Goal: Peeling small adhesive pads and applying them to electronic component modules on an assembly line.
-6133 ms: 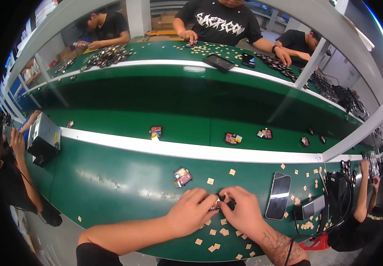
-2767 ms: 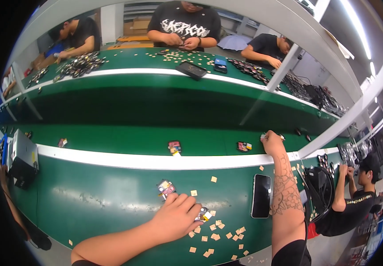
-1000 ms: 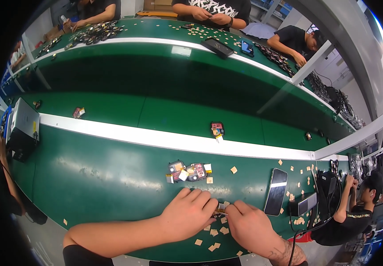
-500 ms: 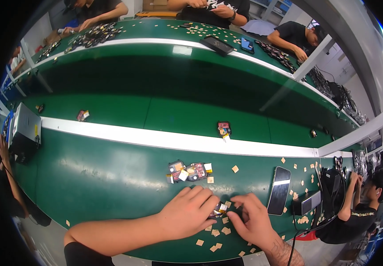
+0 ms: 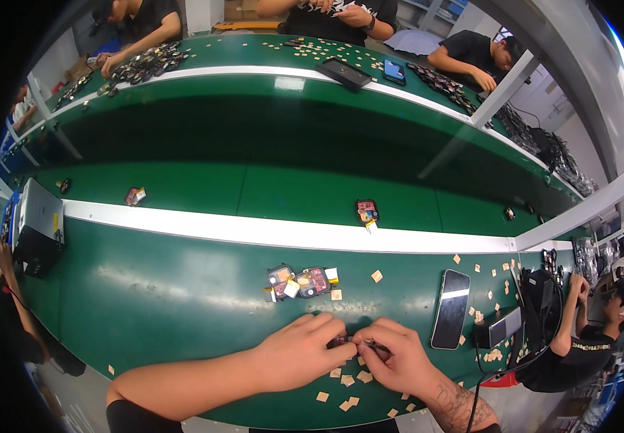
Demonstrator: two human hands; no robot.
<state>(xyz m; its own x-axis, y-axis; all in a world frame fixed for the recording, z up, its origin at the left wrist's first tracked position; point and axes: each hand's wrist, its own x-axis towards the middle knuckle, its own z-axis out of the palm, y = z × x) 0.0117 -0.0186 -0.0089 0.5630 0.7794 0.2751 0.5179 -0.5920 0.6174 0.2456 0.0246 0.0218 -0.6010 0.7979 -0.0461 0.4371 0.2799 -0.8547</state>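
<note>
My left hand is closed on a small dark electronic device, mostly hidden by the fingers. Right beside it, the thumb and forefinger of my right hand pinch together at the device's edge. A slim dark tool, perhaps tweezers, shows in the right hand's grip. Beyond my hands lie two open device housings with red circuit boards and pale tabs. Small tan square pads are scattered just below and around my hands.
A phone lies to the right, near a black box-shaped device with cables. More pads are strewn there. Past a white rail, a green belt surface carries another open housing. A grey box stands far left. Several people work around the tables.
My right hand has moved left and its fingers have closed at the device, meeting my left hand. The whole view has shifted slightly. Across the table, a person's arm has moved lower over a pile.
</note>
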